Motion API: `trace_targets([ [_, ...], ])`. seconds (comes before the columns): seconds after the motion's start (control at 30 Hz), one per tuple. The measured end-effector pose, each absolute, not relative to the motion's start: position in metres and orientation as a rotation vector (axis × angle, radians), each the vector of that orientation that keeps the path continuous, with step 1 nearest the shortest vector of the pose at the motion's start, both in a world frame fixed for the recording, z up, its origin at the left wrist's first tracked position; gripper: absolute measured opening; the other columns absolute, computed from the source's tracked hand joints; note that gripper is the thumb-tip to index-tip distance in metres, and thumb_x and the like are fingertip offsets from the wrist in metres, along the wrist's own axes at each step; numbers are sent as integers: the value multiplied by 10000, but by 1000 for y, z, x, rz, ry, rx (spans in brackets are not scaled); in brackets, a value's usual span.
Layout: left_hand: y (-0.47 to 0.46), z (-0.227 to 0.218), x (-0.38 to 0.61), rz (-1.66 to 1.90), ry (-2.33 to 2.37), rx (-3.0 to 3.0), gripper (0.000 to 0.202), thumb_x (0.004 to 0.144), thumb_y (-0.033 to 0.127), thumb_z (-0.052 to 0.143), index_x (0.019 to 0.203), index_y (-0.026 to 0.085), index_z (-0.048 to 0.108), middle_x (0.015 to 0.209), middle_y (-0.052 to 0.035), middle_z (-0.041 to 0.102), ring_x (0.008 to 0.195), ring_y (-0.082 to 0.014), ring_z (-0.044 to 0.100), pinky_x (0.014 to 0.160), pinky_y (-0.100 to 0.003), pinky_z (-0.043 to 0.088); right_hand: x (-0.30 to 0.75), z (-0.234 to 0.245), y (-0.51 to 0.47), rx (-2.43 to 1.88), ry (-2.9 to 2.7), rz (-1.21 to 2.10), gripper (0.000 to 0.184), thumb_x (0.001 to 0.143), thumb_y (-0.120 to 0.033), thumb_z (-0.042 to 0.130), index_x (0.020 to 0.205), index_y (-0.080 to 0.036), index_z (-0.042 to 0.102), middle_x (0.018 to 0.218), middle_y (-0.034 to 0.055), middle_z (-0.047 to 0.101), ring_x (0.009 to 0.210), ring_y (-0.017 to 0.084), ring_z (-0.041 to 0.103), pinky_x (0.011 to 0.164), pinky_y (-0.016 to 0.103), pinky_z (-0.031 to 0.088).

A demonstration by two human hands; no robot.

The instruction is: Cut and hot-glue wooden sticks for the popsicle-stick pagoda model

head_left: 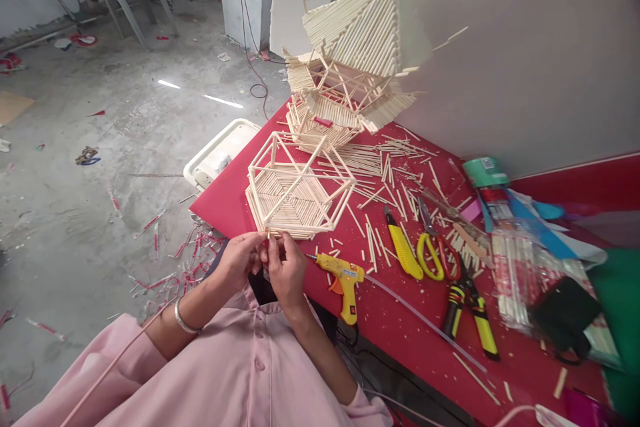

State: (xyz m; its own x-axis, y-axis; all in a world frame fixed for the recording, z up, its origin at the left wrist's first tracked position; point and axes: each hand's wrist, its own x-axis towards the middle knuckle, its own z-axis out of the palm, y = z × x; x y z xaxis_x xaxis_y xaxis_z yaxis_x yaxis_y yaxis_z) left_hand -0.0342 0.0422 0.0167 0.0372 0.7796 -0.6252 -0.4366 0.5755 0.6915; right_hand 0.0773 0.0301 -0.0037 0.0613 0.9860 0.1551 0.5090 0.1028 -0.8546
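Past pink shirt (225, 370), bottom centre, pinching apparent short stick (269, 234) with fingers of left hand (245, 256) and right hand (289, 270) at stick frame (294, 182), likely for steadiness.

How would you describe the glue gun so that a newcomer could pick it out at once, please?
Look at the red table and go to its near edge, beside the right hand. The glue gun lies there, its nozzle pointing towards that hand. Unlike the long yellow knife nearby, it is pistol-shaped with an orange trigger.
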Motion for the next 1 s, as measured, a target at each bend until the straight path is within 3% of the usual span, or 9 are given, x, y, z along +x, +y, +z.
trace_targets([
  [1.0, 42, 15, -35, 959, 1191, 343, 293, 695, 415, 719, 638, 136, 651, 456, 9, 555, 317, -49, 389, 342, -191, 203, 78, -5, 30, -1520, -1570, 703, 212, 971, -339, 502, 955, -197, 658, 748, 39, 695, 700, 177, 658, 703, 275, 506],
])
